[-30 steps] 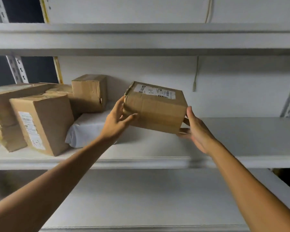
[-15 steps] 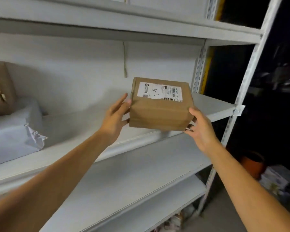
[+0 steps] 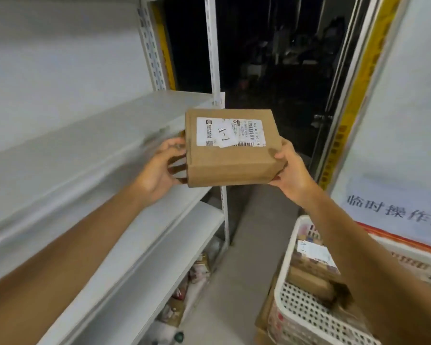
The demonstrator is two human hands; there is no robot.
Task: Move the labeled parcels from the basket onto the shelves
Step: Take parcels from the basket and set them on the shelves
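Observation:
A brown cardboard parcel (image 3: 230,160) with a white label marked A-1 is held in the air just past the right end of the white shelves (image 3: 90,135). My left hand (image 3: 159,170) grips its left side with curled fingers. My right hand (image 3: 290,170) grips its right corner, thumb on top. A white perforated basket (image 3: 301,310) at the lower right holds several more labeled parcels, partly hidden by my right forearm.
The shelf unit's white upright post (image 3: 214,58) stands right behind the parcel. A white board with a yellow edge and printed characters (image 3: 403,145) stands to the right. Grey floor (image 3: 244,257) runs between shelves and basket; small packages lie under the lowest shelf.
The parcel and both hands have swung right, from over the shelf to beyond its end post. My view turned right, so the basket came into sight and the stacked boxes left it.

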